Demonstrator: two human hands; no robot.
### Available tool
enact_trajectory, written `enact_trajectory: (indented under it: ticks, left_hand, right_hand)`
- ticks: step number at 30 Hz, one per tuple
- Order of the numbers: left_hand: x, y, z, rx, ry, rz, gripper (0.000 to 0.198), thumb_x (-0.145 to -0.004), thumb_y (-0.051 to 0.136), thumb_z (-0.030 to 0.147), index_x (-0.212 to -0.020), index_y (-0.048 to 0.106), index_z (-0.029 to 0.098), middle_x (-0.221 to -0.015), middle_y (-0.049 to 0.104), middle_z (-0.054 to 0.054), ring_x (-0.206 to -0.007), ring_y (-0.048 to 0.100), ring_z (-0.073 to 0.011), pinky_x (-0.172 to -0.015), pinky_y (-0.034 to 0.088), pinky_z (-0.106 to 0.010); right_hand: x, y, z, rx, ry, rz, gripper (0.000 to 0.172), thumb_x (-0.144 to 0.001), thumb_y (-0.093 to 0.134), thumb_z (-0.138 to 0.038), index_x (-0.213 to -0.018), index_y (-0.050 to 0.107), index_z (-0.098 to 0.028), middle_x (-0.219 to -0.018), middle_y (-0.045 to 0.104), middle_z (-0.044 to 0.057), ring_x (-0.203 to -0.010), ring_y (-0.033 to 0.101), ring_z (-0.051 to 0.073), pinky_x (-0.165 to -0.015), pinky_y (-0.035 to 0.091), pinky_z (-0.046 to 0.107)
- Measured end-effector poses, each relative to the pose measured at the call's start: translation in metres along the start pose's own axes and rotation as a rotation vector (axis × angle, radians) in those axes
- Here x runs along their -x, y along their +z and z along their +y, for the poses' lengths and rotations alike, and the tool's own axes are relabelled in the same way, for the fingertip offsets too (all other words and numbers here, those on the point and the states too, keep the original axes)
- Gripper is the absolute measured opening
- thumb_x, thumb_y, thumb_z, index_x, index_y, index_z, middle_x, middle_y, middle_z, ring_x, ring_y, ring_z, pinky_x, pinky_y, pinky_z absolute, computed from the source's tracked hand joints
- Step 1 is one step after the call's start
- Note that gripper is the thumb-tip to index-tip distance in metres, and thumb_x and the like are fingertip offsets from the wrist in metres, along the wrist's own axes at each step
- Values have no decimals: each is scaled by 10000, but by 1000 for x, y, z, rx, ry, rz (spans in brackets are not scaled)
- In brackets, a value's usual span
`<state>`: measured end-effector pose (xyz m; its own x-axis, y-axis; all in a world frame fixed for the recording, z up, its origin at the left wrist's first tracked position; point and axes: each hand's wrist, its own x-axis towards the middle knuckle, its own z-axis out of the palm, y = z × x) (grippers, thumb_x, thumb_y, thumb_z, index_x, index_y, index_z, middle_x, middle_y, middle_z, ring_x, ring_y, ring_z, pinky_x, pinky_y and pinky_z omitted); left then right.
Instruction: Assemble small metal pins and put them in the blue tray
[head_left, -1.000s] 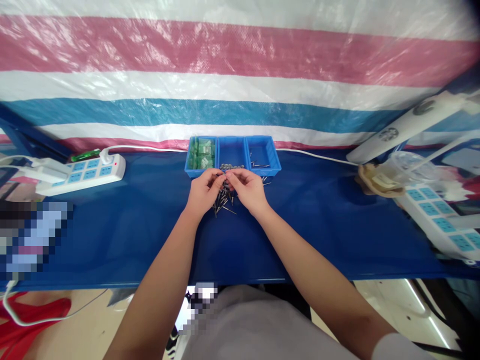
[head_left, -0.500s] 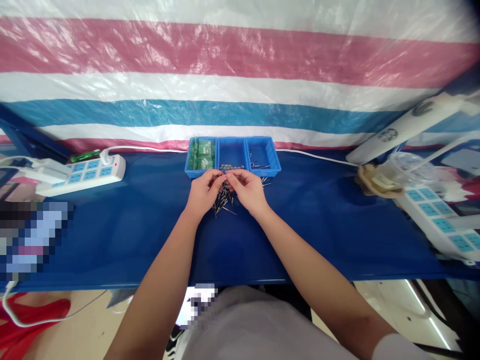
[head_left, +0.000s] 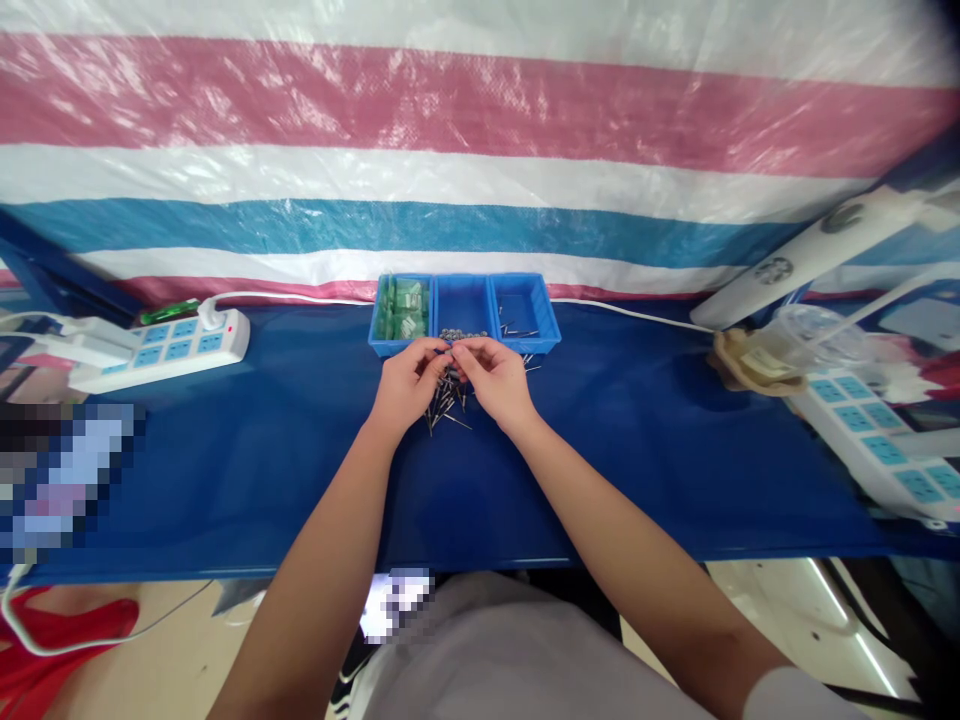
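My left hand point(head_left: 409, 383) and my right hand point(head_left: 495, 378) meet fingertip to fingertip just in front of the blue bins. Both are closed in a pinch; whatever sits between the fingertips is too small to make out. Below them lies a loose pile of thin metal pins point(head_left: 444, 408), partly covered by the hands. Small round metal parts point(head_left: 463, 335) lie at the front of the middle blue bin point(head_left: 462, 300). The right blue bin point(head_left: 521, 298) holds a few thin metal pins. In the left blue bin point(head_left: 377, 335) is green material with small clear pieces.
A white power strip point(head_left: 176, 352) with plugs stands on the blue table point(head_left: 637, 450) at left; another power strip point(head_left: 874, 440) is at right. Near it a clear plastic cup point(head_left: 806, 335) stands by a brown holder. A blurred phone-like object point(head_left: 75, 470) lies far left. Striped sheeting hangs behind.
Both hands stay nearly in place, fingertips still together. The view has shifted very slightly; nothing else visibly moved.
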<state>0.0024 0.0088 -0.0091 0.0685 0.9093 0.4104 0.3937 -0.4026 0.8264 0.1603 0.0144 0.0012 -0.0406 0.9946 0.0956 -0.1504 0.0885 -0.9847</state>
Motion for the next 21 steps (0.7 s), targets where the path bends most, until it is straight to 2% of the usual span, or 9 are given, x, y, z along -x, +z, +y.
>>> enact_trajectory:
  ticks: [5, 10, 15, 21]
  left_hand:
    - [1, -1, 0, 20, -31, -10, 274, -982, 604, 446, -996, 698, 189, -690, 681, 7, -600, 633, -127, -614, 508, -245]
    - [1, 0, 1, 29, 17, 12, 278, -931, 694, 408, -1132, 688, 216, -675, 662, 33, -551, 580, -104, -600, 484, -238]
    - [0, 0, 0, 13, 11, 4, 207, -949, 660, 370, -1074, 691, 208, -673, 644, 35, -563, 592, -105, -609, 484, -241]
    - [0, -1, 0, -9, -23, -5, 245, -978, 614, 433, -1002, 690, 202, -651, 653, 29, -555, 610, -116, -606, 494, -246]
  right_hand:
    - [0, 0, 2, -6, -9, -18, 410, -772, 784, -589, -908, 731, -206, -759, 718, 22, -663, 630, 151, -635, 534, 304]
    - [-1, -1, 0, -35, 26, 11, 364, -787, 782, -557, -866, 734, -205, -713, 700, 8, -613, 593, 133, -620, 519, 294]
    - [-1, 0, -1, -48, 35, -2, 374, -770, 795, -558, -859, 734, -200, -717, 706, 13, -608, 595, 131, -606, 512, 290]
    - [1, 1, 1, -11, -6, -16, 415, -766, 786, -597, -901, 726, -209, -753, 717, 22, -680, 644, 159, -638, 536, 306]
